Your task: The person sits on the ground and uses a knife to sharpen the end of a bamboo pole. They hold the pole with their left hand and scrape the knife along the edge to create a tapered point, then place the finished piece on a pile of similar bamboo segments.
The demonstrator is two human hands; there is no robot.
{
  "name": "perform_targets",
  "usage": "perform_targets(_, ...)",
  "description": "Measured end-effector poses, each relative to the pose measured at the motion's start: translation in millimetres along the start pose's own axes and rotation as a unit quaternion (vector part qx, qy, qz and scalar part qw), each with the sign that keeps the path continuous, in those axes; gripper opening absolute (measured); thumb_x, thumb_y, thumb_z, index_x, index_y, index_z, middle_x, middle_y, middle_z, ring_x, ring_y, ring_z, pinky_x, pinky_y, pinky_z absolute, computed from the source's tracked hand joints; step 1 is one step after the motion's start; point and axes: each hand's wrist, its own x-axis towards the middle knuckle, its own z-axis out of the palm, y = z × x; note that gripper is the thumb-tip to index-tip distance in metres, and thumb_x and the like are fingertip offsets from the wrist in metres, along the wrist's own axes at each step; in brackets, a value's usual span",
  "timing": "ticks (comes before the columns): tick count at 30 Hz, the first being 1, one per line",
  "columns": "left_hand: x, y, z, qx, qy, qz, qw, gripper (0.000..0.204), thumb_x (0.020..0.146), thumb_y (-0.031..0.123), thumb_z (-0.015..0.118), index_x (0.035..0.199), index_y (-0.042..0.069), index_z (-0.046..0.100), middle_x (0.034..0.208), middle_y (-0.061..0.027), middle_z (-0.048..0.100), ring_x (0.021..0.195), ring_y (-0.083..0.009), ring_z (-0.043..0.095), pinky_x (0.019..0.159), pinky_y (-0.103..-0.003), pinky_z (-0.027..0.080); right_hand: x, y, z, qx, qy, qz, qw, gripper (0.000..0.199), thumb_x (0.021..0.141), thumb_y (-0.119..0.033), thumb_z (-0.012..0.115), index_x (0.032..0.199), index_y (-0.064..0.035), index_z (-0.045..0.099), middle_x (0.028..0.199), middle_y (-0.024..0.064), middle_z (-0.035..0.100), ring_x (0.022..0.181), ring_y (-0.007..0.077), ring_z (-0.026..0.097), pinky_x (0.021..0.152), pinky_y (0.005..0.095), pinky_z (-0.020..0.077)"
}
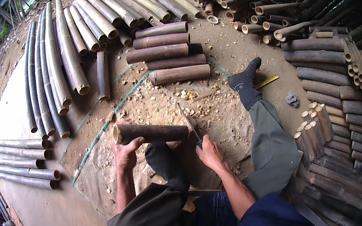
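A bamboo tube [152, 132] lies crosswise before the person, its long axis running left to right and dipping slightly rightward; its pale, open-mouthed end points left. The left hand [125, 153] holds it near that end, fingers around the wall. At the tube's other end stands a thin blade [187, 120]; whether they touch I cannot tell. The right hand [210, 155], below that end, has its fingers closed on the blade's dark handle [199, 144]. Beyond the tube, chips [188, 97] litter a green-edged ground cloth [100, 178]; farther off, cut sections [179, 74] lie stacked. Long poles [76, 72] rest on the floor [33, 210] up-left of the tube.
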Motion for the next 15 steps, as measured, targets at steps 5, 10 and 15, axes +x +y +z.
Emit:
perform_targets(5,-9.2,-15.1,5.5,-0.061,0.154,0.009,0.986,0.055,0.077,0.0,0.089,0.125,0.0,0.06,0.119,-0.0158,0.069,0.108,-0.0258,0.07,0.098,-0.041,0.059,-32.4,-54.8,-53.0,0.138,0.065,-0.073,0.986,0.038,0.1,-0.031,0.069,0.115,-0.0024,0.051,0.09,0.0297,0.071,0.083,0.0509,0.07,0.07,0.0593,0.0535)
perform_targets(10,-9.7,-12.7,13.7,-0.026,0.084,0.045,0.995,0.056,0.075,-0.001,0.09,0.123,0.002,0.06,0.116,-0.0135,0.068,0.108,-0.0255,0.07,0.1,-0.044,0.058,-24.2,-41.0,-20.7,0.089,0.056,-0.056,0.993,0.036,0.1,-0.029,0.069,0.115,-0.0017,0.049,0.089,0.0307,0.071,0.084,0.0497,0.072,0.072,0.0597,0.0549)
perform_targets(15,-5.0,-11.6,16.6,-0.025,0.063,0.046,0.997,0.06,0.071,-0.002,0.092,0.122,0.003,0.061,0.115,-0.0115,0.068,0.109,-0.0267,0.071,0.101,-0.044,0.058,-25.9,-50.1,-37.8,0.069,0.015,-0.05,0.996,0.035,0.1,-0.027,0.068,0.113,-0.0012,0.048,0.088,0.0313,0.071,0.085,0.05,0.072,0.072,0.0597,0.0556)
